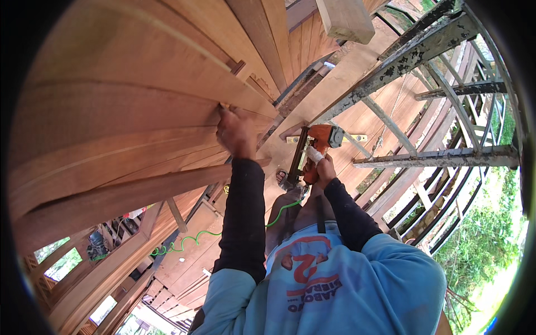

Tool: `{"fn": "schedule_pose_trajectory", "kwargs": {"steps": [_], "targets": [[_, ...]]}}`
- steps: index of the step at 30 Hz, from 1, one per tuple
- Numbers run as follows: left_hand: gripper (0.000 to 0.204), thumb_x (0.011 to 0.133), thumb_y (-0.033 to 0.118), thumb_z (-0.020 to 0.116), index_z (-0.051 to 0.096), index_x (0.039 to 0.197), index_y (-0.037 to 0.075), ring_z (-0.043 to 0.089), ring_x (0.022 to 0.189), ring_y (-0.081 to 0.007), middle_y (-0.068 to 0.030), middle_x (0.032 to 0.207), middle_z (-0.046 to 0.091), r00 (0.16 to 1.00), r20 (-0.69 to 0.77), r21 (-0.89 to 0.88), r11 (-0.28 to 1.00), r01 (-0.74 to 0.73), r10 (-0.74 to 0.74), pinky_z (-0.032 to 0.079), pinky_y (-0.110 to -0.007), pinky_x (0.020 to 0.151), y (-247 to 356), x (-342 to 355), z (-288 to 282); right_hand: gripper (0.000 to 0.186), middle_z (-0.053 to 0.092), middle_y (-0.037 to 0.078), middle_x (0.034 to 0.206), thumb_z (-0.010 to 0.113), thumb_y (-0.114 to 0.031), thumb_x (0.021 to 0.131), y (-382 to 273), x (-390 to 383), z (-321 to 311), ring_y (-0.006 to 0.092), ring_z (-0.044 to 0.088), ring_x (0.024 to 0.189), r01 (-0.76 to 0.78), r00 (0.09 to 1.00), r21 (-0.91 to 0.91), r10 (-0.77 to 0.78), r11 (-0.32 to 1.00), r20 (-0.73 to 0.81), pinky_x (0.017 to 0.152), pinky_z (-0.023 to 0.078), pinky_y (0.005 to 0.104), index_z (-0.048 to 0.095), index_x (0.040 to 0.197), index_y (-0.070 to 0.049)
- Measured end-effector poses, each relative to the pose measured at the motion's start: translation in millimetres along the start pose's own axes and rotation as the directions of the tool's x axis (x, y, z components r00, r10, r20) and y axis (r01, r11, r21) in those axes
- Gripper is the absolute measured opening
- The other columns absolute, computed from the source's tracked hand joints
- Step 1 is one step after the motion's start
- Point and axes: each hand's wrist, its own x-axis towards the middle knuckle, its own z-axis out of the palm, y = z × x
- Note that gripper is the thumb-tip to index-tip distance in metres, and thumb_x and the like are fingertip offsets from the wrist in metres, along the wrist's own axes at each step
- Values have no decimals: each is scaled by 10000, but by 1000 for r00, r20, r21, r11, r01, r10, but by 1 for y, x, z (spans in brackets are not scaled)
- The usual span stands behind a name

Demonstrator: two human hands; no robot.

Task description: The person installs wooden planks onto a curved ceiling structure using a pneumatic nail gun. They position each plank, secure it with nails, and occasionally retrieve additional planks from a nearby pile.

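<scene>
My right hand [324, 170] grips an orange and black pneumatic nail gun [321, 135] by its handle, low in front of my body. A white wrapping [314, 154] sits on the tool beside my fingers. The green coiled air hose [195, 237] runs from below the tool off to the left. Raised to the left, my left hand [235, 133] is closed against the brown plank wall [139, 111], its fingertips at the lower edge of a long board [190, 72]. Whether it pinches something small there is hard to see.
A metal scaffold with peeling paint [416, 56] rises on the right. A yellow spirit level [357, 138] lies on the boards behind the nail gun. A squared timber end [346, 25] juts in at the top. A wooden rail [139, 192] crosses below my left hand.
</scene>
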Motion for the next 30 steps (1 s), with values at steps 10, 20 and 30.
{"fn": "schedule_pose_trajectory", "kwargs": {"steps": [10, 20, 30], "targets": [[220, 912, 241, 442, 492, 891, 27, 659, 772, -416, -229, 826, 667, 993, 67, 9, 995, -96, 95, 519, -514, 720, -6, -3, -5, 131, 464, 33, 657, 465, -216, 964, 25, -66, 77, 212, 474, 535, -48, 993, 49, 53, 998, -104, 524, 421, 397, 489, 885, -113], [202, 905, 217, 448, 494, 897, 20, 663, 734, -400, -214, 795, 669, 994, -73, -16, 997, -78, 77, 526, -496, 671, -4, -6, 12, 58, 479, 47, 692, 460, -134, 942, 11, -53, 48, 210, 483, 555, -31, 999, -4, 31, 1000, 33, 524, 433, 401, 471, 988, -101], [311, 884, 297, 500, 611, 1084, 85, 618, 952, -409, -215, 1033, 643, 915, 268, -4, 949, 315, -302, 478, -493, 838, -113, -203, 214, 155, 497, 3, 644, 647, -193, 875, -51, -41, -29, 159, 517, 514, 10, 998, -225, 3, 974, 57, 481, 434, 331, 533, 896, -91]]}}
